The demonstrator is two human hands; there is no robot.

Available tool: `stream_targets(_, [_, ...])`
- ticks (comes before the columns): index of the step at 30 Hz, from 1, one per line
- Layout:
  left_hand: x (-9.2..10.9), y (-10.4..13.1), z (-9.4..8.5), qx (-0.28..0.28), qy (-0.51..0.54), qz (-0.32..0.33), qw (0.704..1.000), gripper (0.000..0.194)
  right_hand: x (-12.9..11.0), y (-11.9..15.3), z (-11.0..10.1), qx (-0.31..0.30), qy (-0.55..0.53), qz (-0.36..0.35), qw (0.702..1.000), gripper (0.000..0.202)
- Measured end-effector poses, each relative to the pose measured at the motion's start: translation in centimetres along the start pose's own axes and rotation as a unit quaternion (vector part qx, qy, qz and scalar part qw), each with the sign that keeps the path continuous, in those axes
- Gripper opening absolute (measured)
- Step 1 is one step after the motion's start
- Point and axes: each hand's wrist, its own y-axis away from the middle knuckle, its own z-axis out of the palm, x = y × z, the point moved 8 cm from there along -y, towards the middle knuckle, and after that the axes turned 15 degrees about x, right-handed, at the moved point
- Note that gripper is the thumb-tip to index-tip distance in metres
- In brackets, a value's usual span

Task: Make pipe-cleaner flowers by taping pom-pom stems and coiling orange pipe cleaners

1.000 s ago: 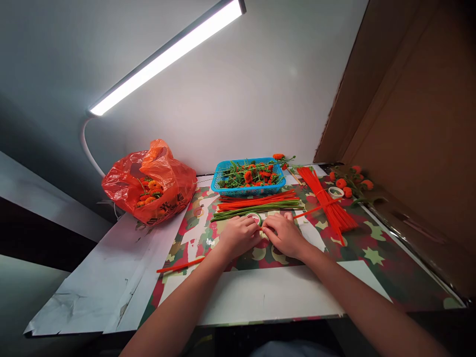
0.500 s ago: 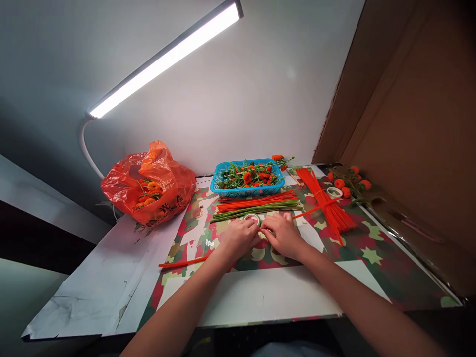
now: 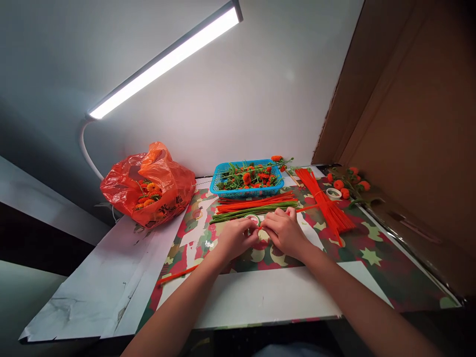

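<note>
My left hand [image 3: 237, 237] and my right hand [image 3: 285, 230] meet over the middle of the mat, fingertips pinched close together. Between them runs an orange pipe cleaner [image 3: 178, 274]. One end sticks out left past my forearm, and the other slants up to the right beyond my right hand. Its middle is mostly hidden by my fingers. Just behind the fingertips lies a roll of tape [image 3: 253, 218]. Green pipe cleaners [image 3: 230, 216] and orange-red pipe cleaners [image 3: 256, 201] lie in rows farther back.
A blue basket [image 3: 248, 193] of orange flowers with green stems stands by the wall. On its left is a red plastic bag [image 3: 174, 191] with orange flowers. A tied orange bundle [image 3: 327, 206], another tape roll [image 3: 333, 193] and finished flowers [image 3: 345, 192] lie right. A lamp [image 3: 167, 59] hangs above.
The pipe cleaner's left end has swung down toward the mat's front, and its right end has tilted upward. Both hands stay pinched together in nearly the same spot.
</note>
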Motion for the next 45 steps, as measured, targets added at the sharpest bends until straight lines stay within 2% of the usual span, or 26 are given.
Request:
stream_targets(3, [0.3, -0.1, -0.2, -0.011, 0.038, -0.006, 0.999, 0.016, 0.0, 0.0, -0.3, -0.003, 0.016, -0.025, 1.000, 0.020])
stream_targets(7, [0.0, 0.1, 0.2, -0.025, 0.023, -0.005, 0.999, 0.021, -0.1, 0.2, -0.1, -0.013, 0.030, -0.046, 0.998, 0.021])
stream_targets(13, [0.0, 0.6, 1.2, -0.065, -0.040, 0.047, 0.996, 0.023, -0.7, 0.6, 0.8, -0.047, 0.042, -0.089, 0.994, 0.020])
stream_targets(18, [0.4, 0.8, 1.3, -0.089, -0.059, 0.100, 0.989, 0.023, -1.1, 1.1, 1.4, -0.071, 0.051, -0.120, 0.989, 0.023])
stream_targets(23, [0.6, 0.7, 0.9, -0.108, -0.047, 0.101, 0.988, 0.018, -1.3, 1.2, 1.6, -0.063, 0.049, -0.132, 0.988, 0.030])
stream_targets(29, [0.2, 0.3, 0.0, -0.078, -0.047, 0.057, 0.994, 0.019, -0.9, 0.9, 1.4, -0.030, 0.037, -0.104, 0.993, 0.021])
stream_targets(35, [0.2, 0.1, -0.3, -0.051, -0.017, 0.021, 0.998, 0.019, -0.2, 0.5, 0.5, 0.006, -0.044, -0.020, 0.999, 0.015])
stream_targets(45, [0.2, 0.1, 0.2, -0.065, 0.048, -0.004, 0.997, 0.022, -0.2, 0.4, 0.1, 0.022, -0.074, 0.030, 0.997, 0.012])
